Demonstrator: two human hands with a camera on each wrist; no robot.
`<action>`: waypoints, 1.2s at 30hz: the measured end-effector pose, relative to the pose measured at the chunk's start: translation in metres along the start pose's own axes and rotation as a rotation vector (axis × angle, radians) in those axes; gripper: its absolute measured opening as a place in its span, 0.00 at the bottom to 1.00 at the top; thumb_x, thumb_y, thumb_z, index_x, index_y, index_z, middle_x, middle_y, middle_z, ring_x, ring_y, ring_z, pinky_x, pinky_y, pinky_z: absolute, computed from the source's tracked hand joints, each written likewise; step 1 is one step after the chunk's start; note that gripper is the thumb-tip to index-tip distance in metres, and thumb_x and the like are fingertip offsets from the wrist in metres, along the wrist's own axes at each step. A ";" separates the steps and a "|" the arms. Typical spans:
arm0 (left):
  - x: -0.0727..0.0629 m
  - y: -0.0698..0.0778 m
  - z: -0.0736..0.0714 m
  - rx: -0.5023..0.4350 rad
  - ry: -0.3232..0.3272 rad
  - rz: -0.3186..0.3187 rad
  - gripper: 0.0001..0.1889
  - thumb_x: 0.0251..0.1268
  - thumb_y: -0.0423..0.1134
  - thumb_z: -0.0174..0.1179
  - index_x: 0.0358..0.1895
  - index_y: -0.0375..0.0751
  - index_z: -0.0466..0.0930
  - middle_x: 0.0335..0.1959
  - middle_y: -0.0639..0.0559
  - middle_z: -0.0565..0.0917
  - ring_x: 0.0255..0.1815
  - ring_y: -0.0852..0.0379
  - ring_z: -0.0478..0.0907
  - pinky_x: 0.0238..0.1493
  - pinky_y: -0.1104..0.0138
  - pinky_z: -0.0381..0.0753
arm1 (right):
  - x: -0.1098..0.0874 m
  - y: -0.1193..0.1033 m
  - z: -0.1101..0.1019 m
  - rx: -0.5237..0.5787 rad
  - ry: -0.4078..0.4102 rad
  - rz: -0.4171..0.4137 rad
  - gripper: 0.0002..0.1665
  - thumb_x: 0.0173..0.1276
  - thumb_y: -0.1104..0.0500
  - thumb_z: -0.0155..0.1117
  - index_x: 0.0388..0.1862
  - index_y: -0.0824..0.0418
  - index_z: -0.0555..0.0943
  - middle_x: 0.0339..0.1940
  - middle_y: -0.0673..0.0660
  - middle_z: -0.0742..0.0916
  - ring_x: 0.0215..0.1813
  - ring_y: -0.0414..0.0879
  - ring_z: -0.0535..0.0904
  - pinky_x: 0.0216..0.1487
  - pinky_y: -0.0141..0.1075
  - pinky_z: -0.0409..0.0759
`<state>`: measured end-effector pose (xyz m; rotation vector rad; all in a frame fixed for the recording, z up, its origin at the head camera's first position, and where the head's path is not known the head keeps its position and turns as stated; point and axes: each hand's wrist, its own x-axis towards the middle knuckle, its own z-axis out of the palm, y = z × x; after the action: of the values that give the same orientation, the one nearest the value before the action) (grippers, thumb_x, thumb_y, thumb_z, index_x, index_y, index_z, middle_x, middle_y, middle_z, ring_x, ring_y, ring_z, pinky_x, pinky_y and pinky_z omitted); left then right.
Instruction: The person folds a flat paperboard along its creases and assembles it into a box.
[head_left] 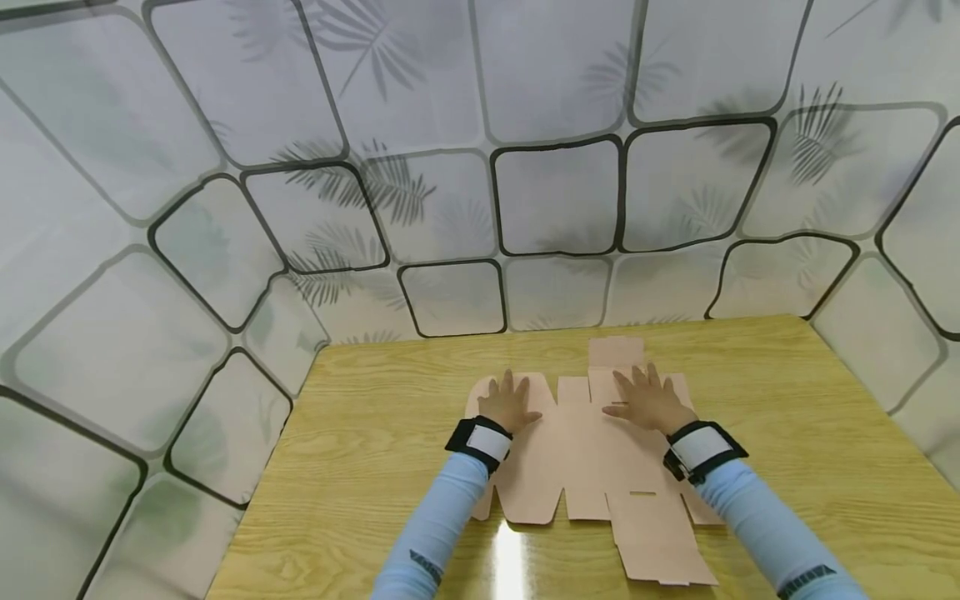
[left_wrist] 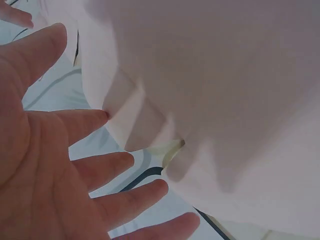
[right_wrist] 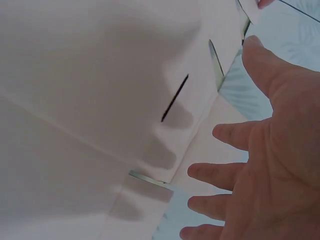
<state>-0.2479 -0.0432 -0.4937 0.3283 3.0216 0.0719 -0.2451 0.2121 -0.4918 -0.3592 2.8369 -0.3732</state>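
An unfolded cardboard box blank (head_left: 581, 454), pinkish brown with cut flaps and slots, lies flat on the wooden table in the head view. Over its left panel my left hand (head_left: 510, 406) is spread, fingers straight. In the left wrist view the fingers cast shadows on the cardboard (left_wrist: 240, 100), close over its edge. My right hand (head_left: 651, 402) has its fingers spread above the upper right part, near a narrow slot. The right wrist view shows that slot (right_wrist: 175, 98) beside the finger shadows. Neither hand grips anything.
The wooden table (head_left: 375, 417) extends around the cardboard on all sides. A patterned curtain (head_left: 555, 200) with dark outlines and leaf prints stands behind the table and along both sides. A bright light reflection lies near the table's front.
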 end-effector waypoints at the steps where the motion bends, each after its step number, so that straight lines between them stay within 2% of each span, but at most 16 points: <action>1: 0.001 0.000 0.001 -0.012 -0.017 -0.003 0.37 0.62 0.61 0.60 0.72 0.54 0.64 0.74 0.45 0.62 0.70 0.41 0.65 0.51 0.50 0.80 | -0.001 0.000 0.001 -0.002 -0.013 -0.002 0.47 0.71 0.39 0.54 0.74 0.70 0.57 0.71 0.82 0.57 0.72 0.81 0.41 0.65 0.74 0.46; 6: 0.002 -0.003 0.001 -0.061 -0.081 -0.007 0.40 0.58 0.57 0.66 0.73 0.53 0.63 0.75 0.43 0.60 0.69 0.41 0.65 0.44 0.54 0.83 | -0.002 0.003 0.007 0.005 -0.051 -0.022 0.46 0.70 0.41 0.57 0.74 0.70 0.58 0.71 0.82 0.57 0.72 0.82 0.40 0.65 0.74 0.46; 10: 0.004 -0.003 -0.001 -0.026 -0.108 -0.005 0.40 0.57 0.57 0.66 0.73 0.54 0.64 0.73 0.43 0.63 0.67 0.42 0.67 0.45 0.54 0.82 | -0.002 0.008 0.010 0.031 -0.060 -0.037 0.47 0.69 0.42 0.60 0.74 0.70 0.58 0.72 0.82 0.54 0.72 0.81 0.37 0.65 0.74 0.43; 14: 0.006 -0.004 0.000 0.001 -0.137 -0.003 0.39 0.58 0.59 0.65 0.73 0.55 0.63 0.73 0.43 0.64 0.66 0.42 0.68 0.48 0.54 0.81 | 0.000 0.012 0.013 0.026 -0.053 -0.069 0.47 0.69 0.42 0.60 0.74 0.70 0.58 0.73 0.81 0.55 0.72 0.81 0.37 0.65 0.75 0.45; 17: 0.007 -0.005 0.001 0.021 -0.127 0.007 0.39 0.58 0.59 0.64 0.72 0.55 0.64 0.71 0.43 0.66 0.63 0.42 0.71 0.48 0.53 0.81 | -0.001 0.012 0.012 0.033 -0.045 -0.087 0.47 0.68 0.44 0.61 0.74 0.70 0.58 0.73 0.82 0.54 0.72 0.82 0.36 0.64 0.76 0.44; 19: 0.007 -0.005 0.000 0.034 -0.109 0.013 0.38 0.58 0.59 0.65 0.71 0.56 0.65 0.69 0.43 0.69 0.60 0.43 0.73 0.48 0.54 0.80 | -0.005 0.008 0.010 0.023 -0.017 -0.091 0.48 0.65 0.46 0.65 0.73 0.71 0.59 0.72 0.82 0.54 0.71 0.83 0.36 0.63 0.77 0.43; 22: 0.005 -0.005 -0.001 0.046 -0.084 0.027 0.36 0.57 0.59 0.65 0.70 0.57 0.67 0.64 0.45 0.74 0.56 0.44 0.75 0.47 0.54 0.80 | -0.012 -0.004 0.009 -0.024 0.042 -0.100 0.51 0.58 0.47 0.72 0.71 0.72 0.62 0.70 0.83 0.58 0.68 0.87 0.41 0.62 0.77 0.48; 24: 0.003 -0.004 -0.002 0.053 -0.076 0.035 0.36 0.57 0.60 0.65 0.69 0.57 0.68 0.61 0.45 0.76 0.55 0.45 0.76 0.46 0.54 0.80 | -0.019 -0.016 0.010 -0.052 0.049 -0.099 0.54 0.53 0.45 0.75 0.71 0.72 0.63 0.69 0.83 0.61 0.66 0.89 0.45 0.59 0.78 0.54; 26: 0.002 -0.004 -0.003 0.063 -0.067 0.041 0.35 0.57 0.60 0.65 0.69 0.57 0.68 0.59 0.46 0.78 0.54 0.45 0.76 0.45 0.55 0.80 | -0.024 -0.027 0.012 -0.059 0.017 -0.089 0.58 0.50 0.43 0.77 0.72 0.71 0.61 0.69 0.83 0.62 0.65 0.90 0.47 0.56 0.78 0.58; 29: 0.002 -0.004 -0.005 0.062 -0.060 0.046 0.34 0.57 0.60 0.65 0.68 0.56 0.70 0.56 0.45 0.79 0.53 0.45 0.77 0.45 0.55 0.80 | -0.030 -0.036 0.014 -0.050 -0.076 -0.034 0.67 0.44 0.41 0.79 0.74 0.70 0.56 0.69 0.84 0.58 0.65 0.90 0.45 0.53 0.79 0.58; 33: 0.002 -0.003 -0.006 0.077 -0.066 0.048 0.34 0.57 0.60 0.65 0.67 0.55 0.71 0.52 0.45 0.82 0.51 0.45 0.79 0.44 0.56 0.81 | -0.030 -0.032 0.016 -0.042 -0.177 0.027 0.75 0.39 0.41 0.83 0.76 0.70 0.49 0.68 0.89 0.51 0.63 0.92 0.44 0.52 0.79 0.60; 36: 0.002 -0.003 -0.006 0.145 -0.069 0.053 0.35 0.55 0.62 0.66 0.67 0.55 0.72 0.43 0.47 0.86 0.44 0.48 0.81 0.39 0.60 0.81 | -0.024 -0.024 0.014 -0.020 -0.234 0.008 0.77 0.39 0.42 0.84 0.76 0.73 0.47 0.67 0.91 0.48 0.63 0.92 0.44 0.54 0.77 0.61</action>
<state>-0.2512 -0.0459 -0.4882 0.4137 2.9562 -0.1516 -0.2135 0.1934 -0.4930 -0.3689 2.6147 -0.2806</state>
